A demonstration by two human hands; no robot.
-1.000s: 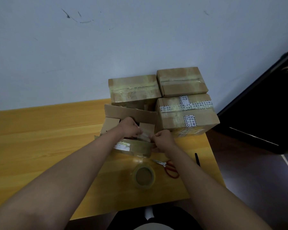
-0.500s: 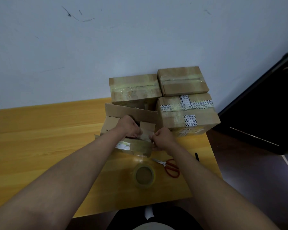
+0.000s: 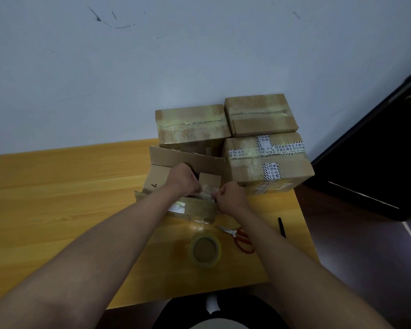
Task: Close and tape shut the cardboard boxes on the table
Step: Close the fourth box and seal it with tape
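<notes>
Standing open on the wooden surface (image 3: pixel 57 198), the cardboard box (image 3: pixel 188 160) has its flaps up, contents hidden. Left hand (image 3: pixel 184 180) and right hand (image 3: pixel 230 197) both pinch a clear tape strip (image 3: pixel 207 189) over its near flap, fingers curled. Tape roll (image 3: pixel 207 250) and scissors (image 3: pixel 241 238) lie nearer. Three sealed boxes (image 3: pixel 266 160) sit right and behind.

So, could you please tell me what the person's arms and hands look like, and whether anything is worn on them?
Both forearms are bare as far as the frame shows: no sleeves, gloves, watch or bracelet are visible. The left hand and the right hand show no rings, though the fingers are partly hidden.
</notes>
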